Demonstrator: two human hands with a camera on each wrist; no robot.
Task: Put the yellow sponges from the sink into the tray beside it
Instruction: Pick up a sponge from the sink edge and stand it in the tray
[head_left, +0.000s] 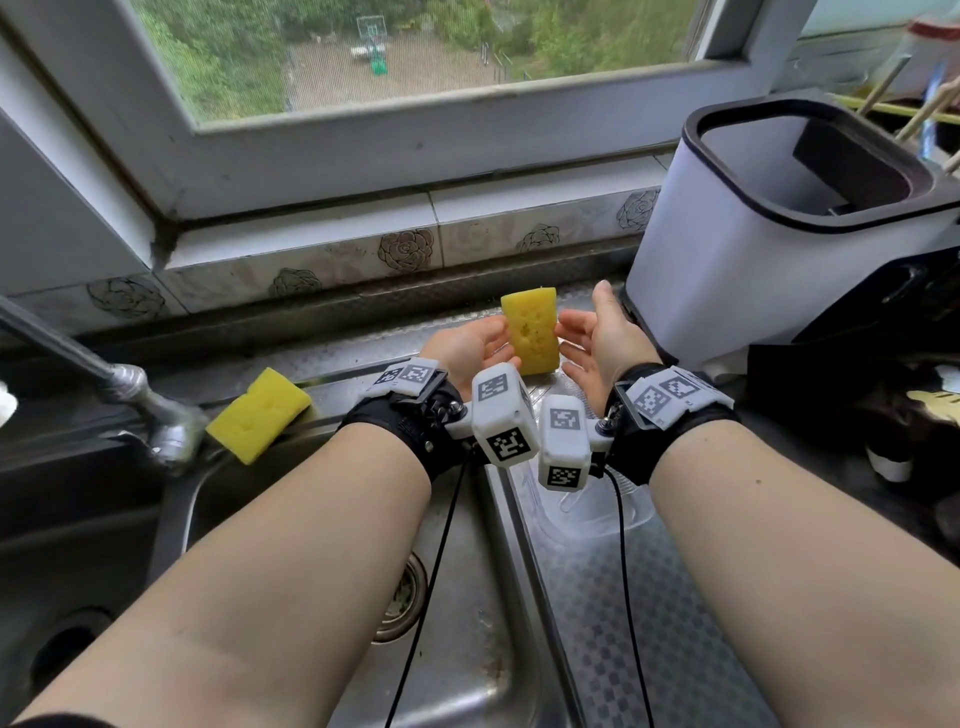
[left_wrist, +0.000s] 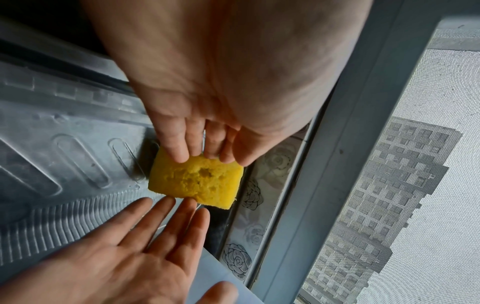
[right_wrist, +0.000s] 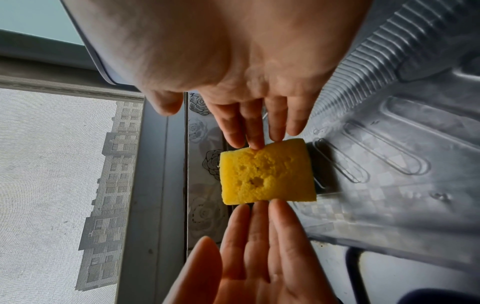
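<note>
Yellow porous sponge (head_left: 530, 332) is standing between our straight fingertips, left hand (head_left: 470, 348) and right hand (head_left: 597, 340) pressing its sides above the clear plastic tray (head_left: 587, 512); another yellow sponge (head_left: 258, 414) is lying on the steel sink's (head_left: 467, 649) back rim.

A home kitchen. A stainless steel sink (head_left: 457, 613) with a drain and ribbed draining board sits under a window (head_left: 415, 57), with rose-patterned tiles (head_left: 405, 249) behind and a tap (head_left: 124, 395) on the left.
</note>
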